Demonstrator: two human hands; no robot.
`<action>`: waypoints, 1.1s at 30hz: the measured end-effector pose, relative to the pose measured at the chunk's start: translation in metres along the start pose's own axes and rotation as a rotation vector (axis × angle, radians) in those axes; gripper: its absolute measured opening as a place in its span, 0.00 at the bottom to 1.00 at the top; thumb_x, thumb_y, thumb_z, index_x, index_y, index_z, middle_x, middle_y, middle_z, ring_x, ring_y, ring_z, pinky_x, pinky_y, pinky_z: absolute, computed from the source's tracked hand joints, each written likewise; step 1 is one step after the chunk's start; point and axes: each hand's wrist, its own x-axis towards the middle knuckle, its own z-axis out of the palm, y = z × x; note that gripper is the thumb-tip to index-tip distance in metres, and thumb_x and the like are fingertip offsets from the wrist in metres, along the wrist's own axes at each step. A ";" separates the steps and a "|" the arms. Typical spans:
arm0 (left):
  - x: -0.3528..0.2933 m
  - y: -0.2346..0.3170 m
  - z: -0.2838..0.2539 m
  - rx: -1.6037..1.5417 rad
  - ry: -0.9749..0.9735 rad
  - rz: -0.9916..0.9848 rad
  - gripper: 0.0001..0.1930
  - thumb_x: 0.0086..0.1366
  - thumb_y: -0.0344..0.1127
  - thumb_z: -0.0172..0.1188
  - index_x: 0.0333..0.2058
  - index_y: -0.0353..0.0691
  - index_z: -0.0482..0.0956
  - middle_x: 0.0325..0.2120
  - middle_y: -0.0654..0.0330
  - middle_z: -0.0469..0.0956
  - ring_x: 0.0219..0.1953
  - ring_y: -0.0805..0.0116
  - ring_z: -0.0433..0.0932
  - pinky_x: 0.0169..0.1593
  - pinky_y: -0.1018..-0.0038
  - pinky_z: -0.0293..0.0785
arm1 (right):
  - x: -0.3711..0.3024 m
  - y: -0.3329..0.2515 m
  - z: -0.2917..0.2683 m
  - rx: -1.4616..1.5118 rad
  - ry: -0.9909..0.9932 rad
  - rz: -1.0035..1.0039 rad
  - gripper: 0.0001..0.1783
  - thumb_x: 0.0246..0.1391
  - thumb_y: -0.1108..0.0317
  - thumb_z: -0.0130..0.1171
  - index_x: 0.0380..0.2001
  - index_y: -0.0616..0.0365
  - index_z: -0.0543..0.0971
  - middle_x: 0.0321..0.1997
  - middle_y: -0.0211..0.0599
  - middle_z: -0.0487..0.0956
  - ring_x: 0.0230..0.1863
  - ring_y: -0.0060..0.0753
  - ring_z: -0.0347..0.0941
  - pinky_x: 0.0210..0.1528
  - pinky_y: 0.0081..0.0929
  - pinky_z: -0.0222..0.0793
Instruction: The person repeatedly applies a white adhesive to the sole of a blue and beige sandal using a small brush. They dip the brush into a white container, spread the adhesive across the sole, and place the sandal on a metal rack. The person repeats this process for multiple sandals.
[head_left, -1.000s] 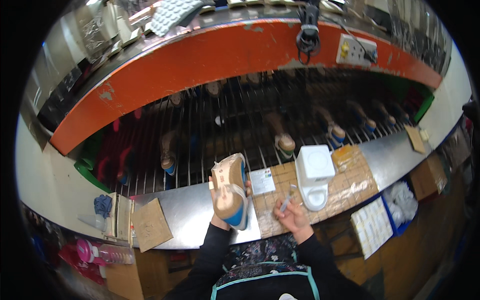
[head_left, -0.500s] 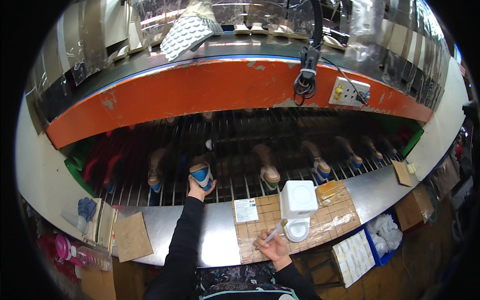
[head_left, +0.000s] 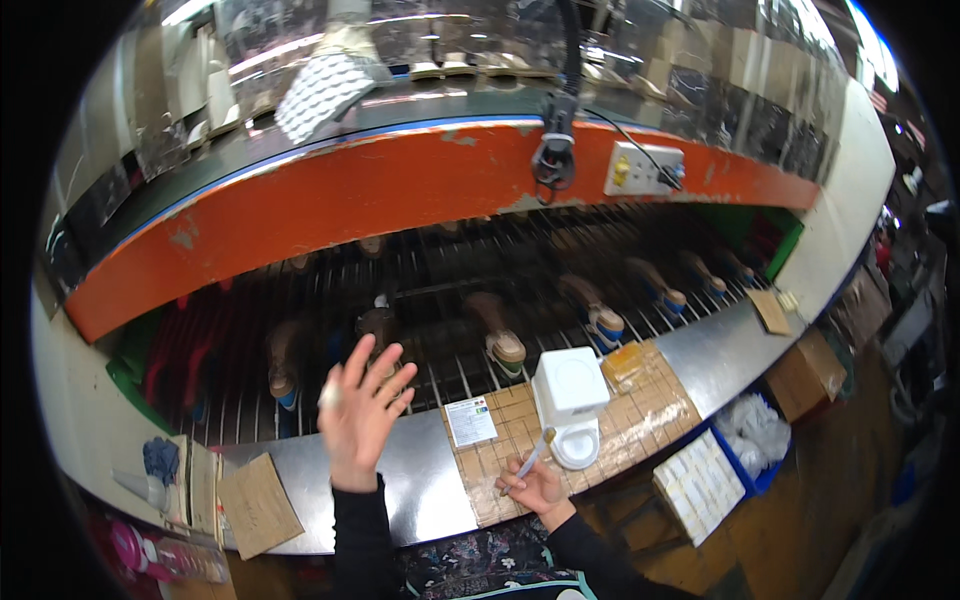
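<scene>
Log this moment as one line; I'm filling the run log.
left hand: open, empty | right hand: holds brush | white container: beside brush

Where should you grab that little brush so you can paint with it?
Probably by the thin handle's lower end, from below, as the right hand pinches the brush now. It slants up toward the white tub, so the tip end stays free.

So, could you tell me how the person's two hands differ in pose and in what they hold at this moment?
The left hand is raised with its fingers spread and holds nothing; the right hand is low and closed around a small brush. The left hand hovers before the rod conveyor, while the right hand rests on the wooden board beside the white container. Both wear dark sleeves.
</scene>
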 end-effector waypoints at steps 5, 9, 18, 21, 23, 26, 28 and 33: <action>-0.074 0.057 0.116 -0.049 -1.483 0.359 0.04 0.65 0.34 0.52 0.35 0.44 0.75 0.27 0.53 0.78 0.29 0.60 0.78 0.42 0.63 0.75 | 0.000 0.004 -0.010 0.092 0.066 -0.017 0.11 0.63 0.56 0.52 0.39 0.49 0.79 0.39 0.31 0.72 0.29 0.22 0.62 0.49 0.33 0.59; -0.154 0.061 0.158 0.232 -1.275 0.530 0.11 0.72 0.42 0.42 0.39 0.51 0.75 0.31 0.60 0.74 0.35 0.59 0.75 0.41 0.57 0.72 | 0.001 0.006 -0.012 0.072 0.060 -0.052 0.13 0.63 0.56 0.52 0.41 0.53 0.77 0.39 0.31 0.72 0.30 0.24 0.63 0.46 0.32 0.62; -0.162 0.080 0.133 0.505 -1.662 0.673 0.11 0.65 0.38 0.49 0.41 0.43 0.77 0.38 0.60 0.76 0.41 0.60 0.75 0.46 0.55 0.72 | -0.026 -0.023 0.019 0.023 0.020 -0.109 0.15 0.59 0.62 0.58 0.46 0.57 0.77 0.41 0.37 0.78 0.33 0.27 0.70 0.36 0.26 0.67; -0.168 0.091 0.138 0.591 -1.642 0.716 0.09 0.64 0.38 0.51 0.38 0.44 0.78 0.35 0.63 0.76 0.39 0.64 0.75 0.45 0.59 0.71 | -0.069 -0.073 0.032 -0.478 0.393 -0.448 0.15 0.55 0.69 0.62 0.46 0.56 0.78 0.39 0.37 0.79 0.36 0.29 0.73 0.36 0.23 0.70; -0.178 0.103 0.141 0.638 -1.605 0.754 0.08 0.64 0.38 0.52 0.36 0.45 0.78 0.33 0.65 0.77 0.37 0.67 0.75 0.45 0.62 0.71 | -0.098 -0.117 0.038 -0.985 0.567 -0.478 0.12 0.54 0.68 0.63 0.41 0.60 0.80 0.34 0.31 0.80 0.32 0.21 0.74 0.38 0.20 0.70; -0.209 0.124 0.139 0.753 -1.484 0.851 0.06 0.62 0.38 0.54 0.34 0.47 0.79 0.30 0.67 0.77 0.35 0.71 0.76 0.44 0.66 0.70 | -0.132 -0.156 0.036 -1.486 0.649 -0.414 0.10 0.56 0.69 0.63 0.38 0.63 0.82 0.36 0.30 0.81 0.36 0.18 0.74 0.40 0.18 0.69; -0.246 0.138 0.142 0.853 -1.322 0.970 0.05 0.62 0.38 0.55 0.32 0.48 0.79 0.28 0.69 0.78 0.33 0.74 0.76 0.43 0.69 0.70 | -0.139 -0.166 0.024 -1.637 0.676 -0.369 0.09 0.55 0.70 0.63 0.36 0.64 0.81 0.33 0.30 0.79 0.36 0.20 0.73 0.41 0.19 0.69; -0.333 0.140 0.172 0.968 -0.799 1.635 0.04 0.60 0.38 0.59 0.28 0.50 0.80 0.23 0.74 0.78 0.29 0.81 0.76 0.41 0.75 0.69 | -0.128 -0.186 -0.018 -2.103 0.534 -0.267 0.07 0.57 0.70 0.61 0.37 0.61 0.79 0.36 0.32 0.77 0.37 0.25 0.73 0.42 0.24 0.71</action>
